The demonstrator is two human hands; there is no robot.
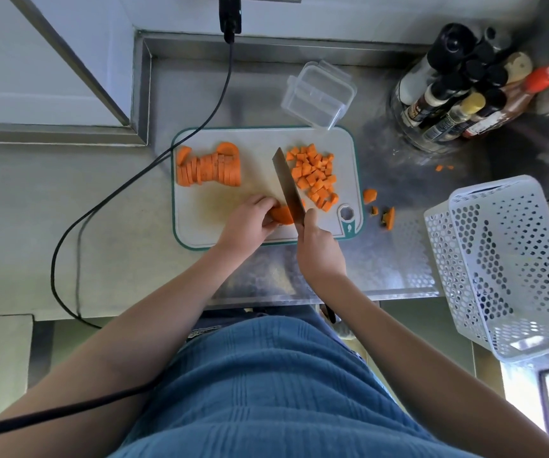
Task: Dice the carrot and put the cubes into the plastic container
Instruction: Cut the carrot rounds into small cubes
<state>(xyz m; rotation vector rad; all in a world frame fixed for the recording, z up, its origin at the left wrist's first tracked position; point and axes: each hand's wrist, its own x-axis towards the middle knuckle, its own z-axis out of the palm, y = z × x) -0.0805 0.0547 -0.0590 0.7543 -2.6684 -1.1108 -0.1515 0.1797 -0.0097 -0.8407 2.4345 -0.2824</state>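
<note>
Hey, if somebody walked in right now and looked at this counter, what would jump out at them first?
Probably the bright orange on the white cutting board: a pile of carrot cubes at its right and a row of slices at its left. Next, the knife gripped by the right hand, its blade beside a carrot piece that the left hand holds. The plastic container behind the board has no carrot in it.

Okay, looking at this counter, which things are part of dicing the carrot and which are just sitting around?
Part of the job:
knife gripped by right hand
carrot piece held by left hand
carrot slices
carrot cubes
cutting board
plastic container, still without cubes

Just lying about:
white basket
sauce bottles
black cable
carrot scraps on the counter
</note>
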